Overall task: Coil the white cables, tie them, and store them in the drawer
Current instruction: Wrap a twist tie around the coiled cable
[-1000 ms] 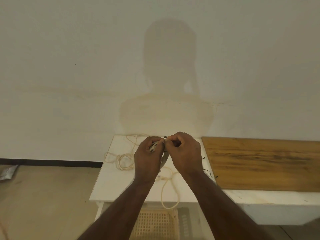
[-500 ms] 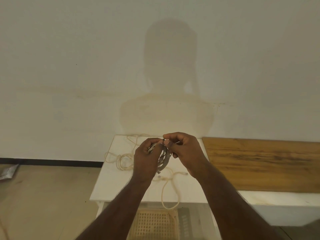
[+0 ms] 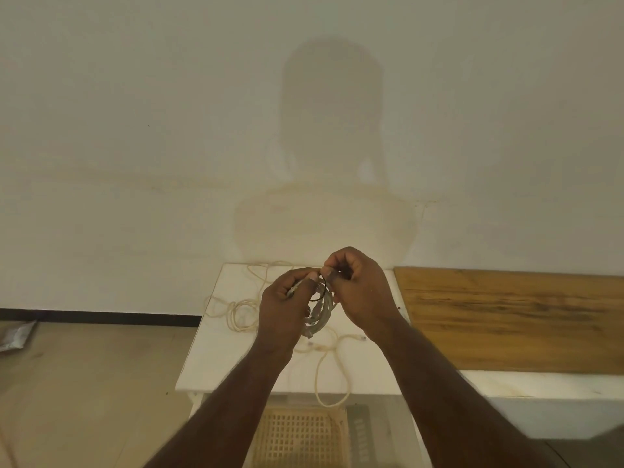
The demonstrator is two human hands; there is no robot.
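Gripping a coiled white cable (image 3: pixel 320 314) in the left hand (image 3: pixel 287 307), right hand (image 3: pixel 359 292) pinching a thin black tie (image 3: pixel 322 292) at its top, above loose cables (image 3: pixel 243 312) lying on the white surface (image 3: pixel 223 359).

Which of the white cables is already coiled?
The coiled cable held up between both hands, a dark tie looped around it. The loose cables lie sprawled uncoiled on the white table.

The right hand (image 3: pixel 361 288) has lifted slightly, drawing the dark tie (image 3: pixel 320 292) around the coiled cable (image 3: pixel 320 315)
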